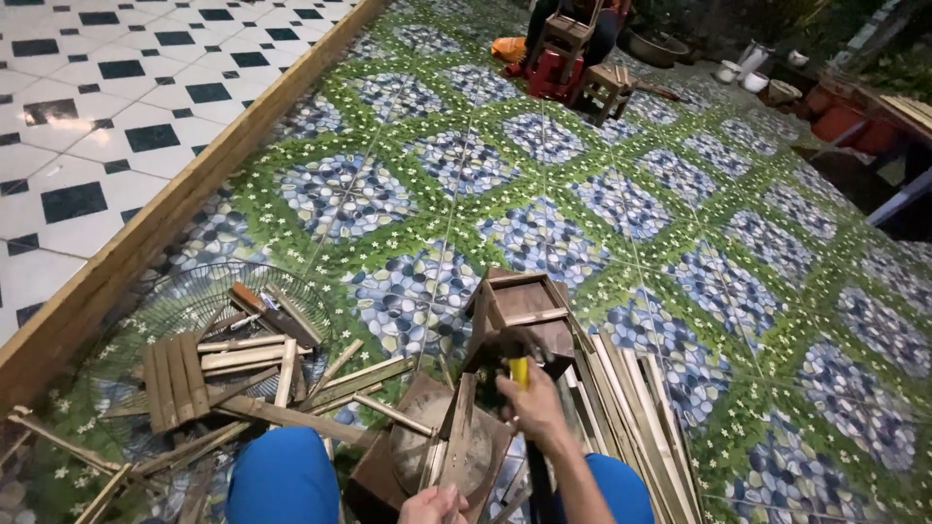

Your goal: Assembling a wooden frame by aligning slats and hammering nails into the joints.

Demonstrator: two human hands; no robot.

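The person is sitting low over a floor [738, 243] tiled in green leaf and blue pebble patterns, with both blue-clad knees [283, 477] showing at the bottom edge of the view. The right hand [532, 403] is wrapping its grip tightly around a tool with a yellow handle [519, 372], whose dark head is pressing against the near side of a small open wooden box [524, 309]. That box is sitting on the floor just beyond the hand, tilted, with its hollow facing up and toward the person. The left hand [433, 506] is appearing only partly at the bottom edge, nearer the person than the box, and is resting against a brown board [442, 442] that is leaning between the knees; whether its grip is closed round the board cannot be told. To the right of the box, long bamboo slats [636, 408] are lying in a bundle side by side. To the left of the box, loose bamboo sticks [291, 374] and a small slatted panel [175, 380] are lying heaped over a round wire fan guard [194, 291]. Farther left of the box, a wooden beam [194, 184] is running along the floor, parting the patterned tiles from white and black tiles [107, 107]. Well beyond the box, wooden stools [607, 89] and a red crate [553, 73] are standing where another person is sitting.
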